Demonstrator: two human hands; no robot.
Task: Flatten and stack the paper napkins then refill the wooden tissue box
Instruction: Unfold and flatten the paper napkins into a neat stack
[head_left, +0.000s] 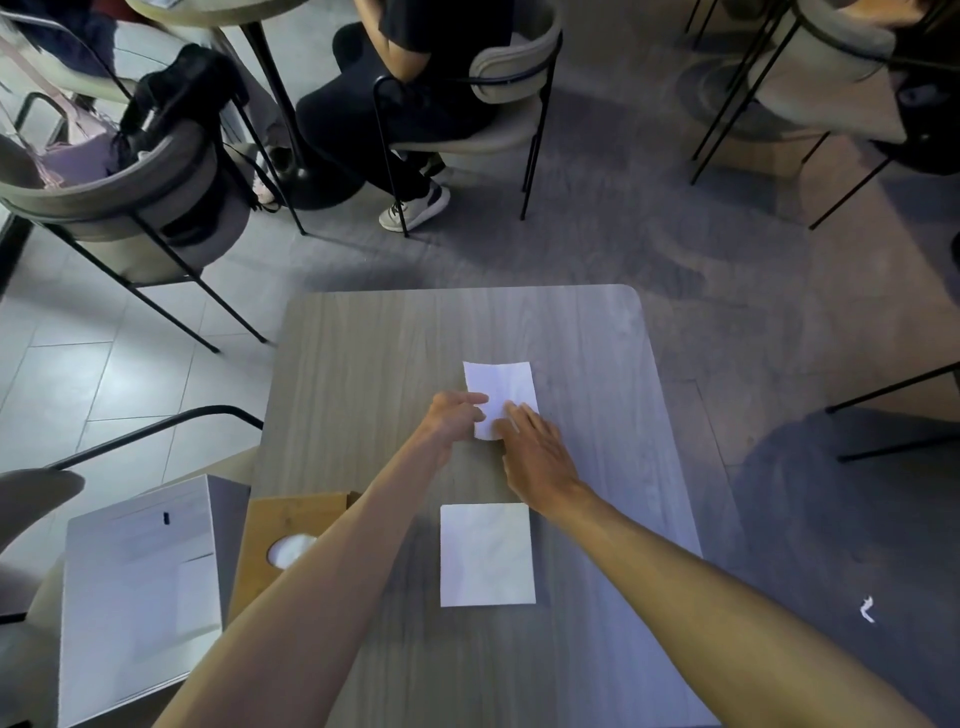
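A napkin (501, 387) at mid-table (597, 364) was pinched by the left hand's (454, 415) curled fingers and pressed under the right hand's (535, 452) straight ones. A flattened stack (487, 555) lay nearer. The wooden tissue box (291, 525) was judged not yet refilled.

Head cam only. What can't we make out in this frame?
Wooden tissue box: head view, right side hidden under the left arm; fill level unknowable.
Far napkin: head view, near end covered by left hand and right hand; left hand pinching or pressing, unclear.
Near napkin stack: head view, sheet count too fine.
White scrap on the floor: head view, too small to identify.
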